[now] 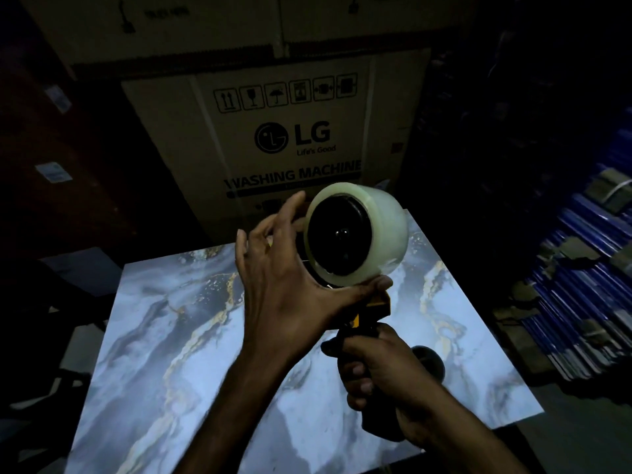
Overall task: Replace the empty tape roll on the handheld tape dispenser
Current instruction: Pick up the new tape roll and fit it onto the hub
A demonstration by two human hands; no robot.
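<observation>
A full roll of pale clear tape (383,230) sits on the black hub of the handheld tape dispenser (371,311), held up above the marble-patterned table (191,336). My right hand (379,367) is wrapped around the dispenser's black handle. My left hand (290,278) is spread along the left and lower side of the roll, thumb reaching under it to the yellow-and-black frame, fingers curled near the roll's left edge. The dispenser's front end is hidden behind my left hand.
A dark round object (429,362) lies on the table just right of my right hand. A large LG washing machine carton (290,138) stands behind the table. Blue stacked packs (581,285) fill the right side. The room is dim.
</observation>
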